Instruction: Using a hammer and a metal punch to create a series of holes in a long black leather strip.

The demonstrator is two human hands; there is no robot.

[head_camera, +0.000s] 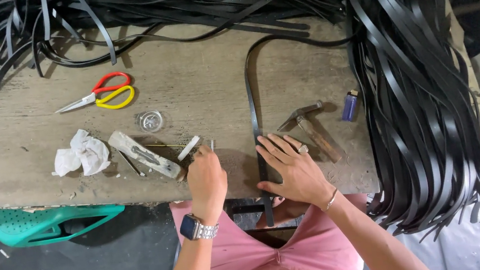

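My left hand [206, 179] is closed around a small thin metal pin-like tool [212, 145], its tip just left of a long black strap [253, 115] that runs down the wooden table [23, 161] and over its front edge. My right hand [290, 168] lies flat with fingers spread, pressing that strap onto the tabletop. A watch sits on my left wrist, a ring and bracelet on the right.
A hammer [312, 129] and blue lighter [350, 105] lie right of the strap. Left are a white stick [188, 148], a stained wooden block [143, 155], crumpled tissue [80, 153], a small glass dish [150, 121], and red-yellow scissors [102, 93]. Black strap piles [419, 101] cover the back and right.
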